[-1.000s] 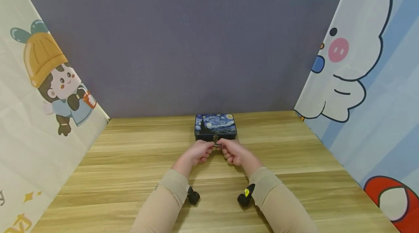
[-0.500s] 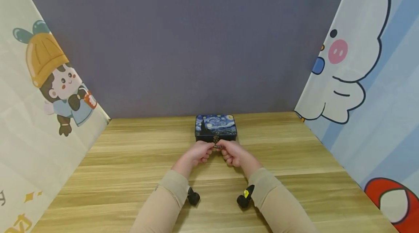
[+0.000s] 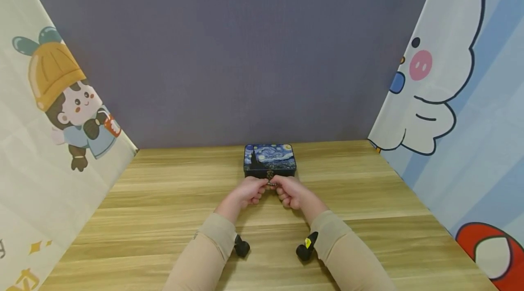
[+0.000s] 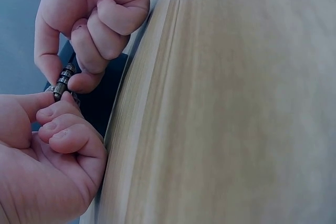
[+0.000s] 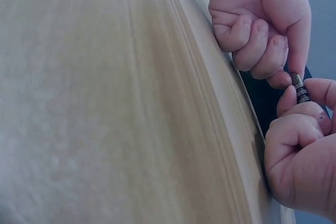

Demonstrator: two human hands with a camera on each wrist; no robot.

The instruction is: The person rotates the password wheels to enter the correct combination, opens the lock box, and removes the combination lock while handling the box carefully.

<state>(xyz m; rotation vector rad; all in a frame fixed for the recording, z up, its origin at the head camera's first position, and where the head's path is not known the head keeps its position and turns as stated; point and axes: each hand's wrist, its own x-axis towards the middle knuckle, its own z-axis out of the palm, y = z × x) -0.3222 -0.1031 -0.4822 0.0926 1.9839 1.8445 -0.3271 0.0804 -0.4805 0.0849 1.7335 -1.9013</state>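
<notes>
A small tin box (image 3: pixel 270 157) with a swirling night-sky painting on its lid stands closed at the back of the table. At its front is a brass-coloured clasp (image 3: pixel 270 174). Just below hangs a small barrel-shaped combination padlock (image 4: pixel 63 81) with ringed dials. My left hand (image 3: pixel 248 189) pinches one end of it between thumb and index finger, other fingers curled. From the opposite side, my right hand (image 3: pixel 292 191) pinches the other end. In the right wrist view the dial rings of the padlock (image 5: pixel 300 88) show between the two hands' fingertips. The fingers partly hide it.
The wood-grain table (image 3: pixel 163 223) reaches back to a grey panel (image 3: pixel 254 54) close behind the box. Printed cloths with cartoon figures flank it, one on the left (image 3: pixel 24 154) and one on the right (image 3: pixel 491 145). Black devices (image 3: pixel 241 246) sit at both cuffs.
Both hands stay at the padlock with little visible movement. The head view has shifted very slightly, so the box appears a touch lower.
</notes>
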